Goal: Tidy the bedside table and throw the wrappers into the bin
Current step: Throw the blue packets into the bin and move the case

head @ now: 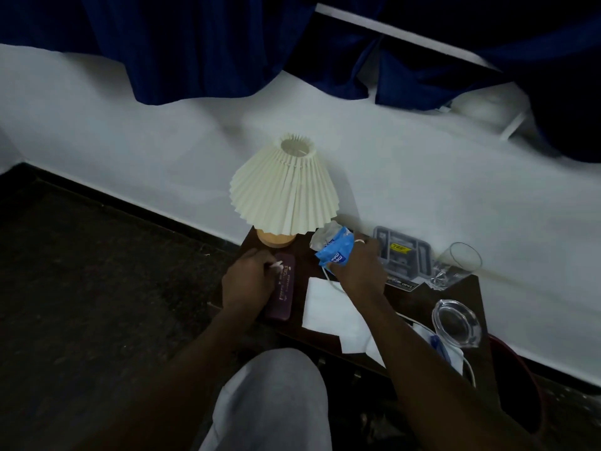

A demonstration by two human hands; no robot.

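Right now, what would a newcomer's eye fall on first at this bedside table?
The cream pleated lamp stands out at the back left corner of the table. Just right of its base, the right hand grips a crumpled blue wrapper, while the left hand pinches a small white scrap over the maroon case at the left edge. A clear tumbler stands at the far right corner.

Table: lamp back left, case before it; paper right of case; glass back right, ashtray before glass.

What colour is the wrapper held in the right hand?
The wrapper is blue with white lettering; the head view shows it.
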